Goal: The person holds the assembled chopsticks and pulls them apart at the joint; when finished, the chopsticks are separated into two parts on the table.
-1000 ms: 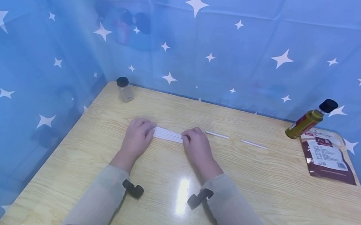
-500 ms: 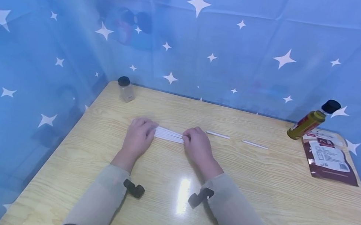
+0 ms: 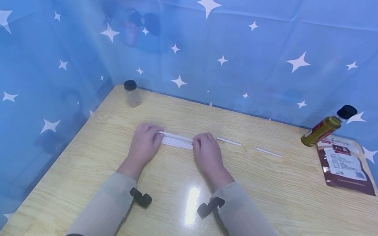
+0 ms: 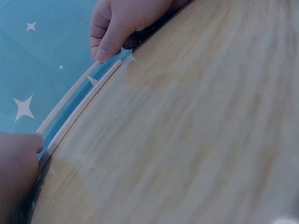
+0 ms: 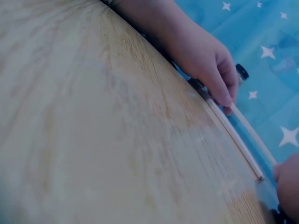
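Observation:
Between my two hands one thin white stick (image 4: 70, 95) is raised off the table, its ends pinched at left and right. Thumb and fingers of my left hand (image 3: 144, 141) hold the left end; my right hand (image 3: 207, 149) pinches the other. Below it, several similar white sticks (image 3: 177, 143) lie side by side in a flat row on the table. In both wrist views a gap shows between the raised stick and the row (image 5: 236, 140). My fingers hide the ends of the raised stick.
Two more white sticks (image 3: 229, 141) lie apart to the right of my right hand. A black-capped clear jar (image 3: 133, 98) stands at the back left. At the right are a black-capped bottle of yellow-green liquid (image 3: 320, 132) and a brown packet (image 3: 345, 169). A blue star-patterned curtain (image 3: 253, 43) borders the wooden table (image 3: 269, 213).
One stick at the far side has risen from the row, opening a dark gap beneath it. Both hands keep nearly the same place; the whole view has shifted very slightly.

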`<move>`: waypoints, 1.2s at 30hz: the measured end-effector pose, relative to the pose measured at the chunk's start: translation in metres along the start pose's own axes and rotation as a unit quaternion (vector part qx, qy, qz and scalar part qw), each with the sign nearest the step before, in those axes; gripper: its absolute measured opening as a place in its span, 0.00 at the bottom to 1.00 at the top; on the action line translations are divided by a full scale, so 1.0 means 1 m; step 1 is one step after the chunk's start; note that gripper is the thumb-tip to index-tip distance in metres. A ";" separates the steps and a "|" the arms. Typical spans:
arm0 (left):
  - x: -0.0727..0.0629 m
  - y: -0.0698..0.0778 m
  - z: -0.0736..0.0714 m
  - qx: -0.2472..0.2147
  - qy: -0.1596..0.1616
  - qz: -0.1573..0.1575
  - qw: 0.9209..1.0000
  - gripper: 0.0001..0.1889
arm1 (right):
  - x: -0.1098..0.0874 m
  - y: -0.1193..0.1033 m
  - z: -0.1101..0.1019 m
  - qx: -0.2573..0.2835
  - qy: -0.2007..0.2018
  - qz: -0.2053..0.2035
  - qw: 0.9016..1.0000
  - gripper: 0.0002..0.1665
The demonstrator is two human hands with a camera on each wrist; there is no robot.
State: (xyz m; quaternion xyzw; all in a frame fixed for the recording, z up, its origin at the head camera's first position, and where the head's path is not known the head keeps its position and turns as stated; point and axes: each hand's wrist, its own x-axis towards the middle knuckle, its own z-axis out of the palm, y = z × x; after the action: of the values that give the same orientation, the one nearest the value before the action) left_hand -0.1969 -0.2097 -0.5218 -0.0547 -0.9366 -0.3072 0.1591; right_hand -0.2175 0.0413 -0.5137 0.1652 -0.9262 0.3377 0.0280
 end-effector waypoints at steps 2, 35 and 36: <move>0.000 -0.001 0.000 -0.002 0.014 0.009 1.000 0.13 | 0.000 0.001 0.000 0.009 0.004 -0.001 1.000 0.10; -0.004 0.000 0.002 -0.001 0.067 0.035 0.997 0.13 | -0.008 0.008 -0.005 0.047 0.074 -0.066 0.994 0.07; -0.004 0.000 0.002 0.002 0.066 0.036 0.997 0.13 | -0.008 0.008 -0.005 0.040 0.076 -0.068 0.994 0.07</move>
State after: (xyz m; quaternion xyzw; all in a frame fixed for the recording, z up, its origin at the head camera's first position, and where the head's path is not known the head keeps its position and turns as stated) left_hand -0.1933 -0.2087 -0.5244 -0.0675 -0.9222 -0.3020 0.2320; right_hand -0.2129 0.0529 -0.5159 0.2028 -0.8935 0.3839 0.1149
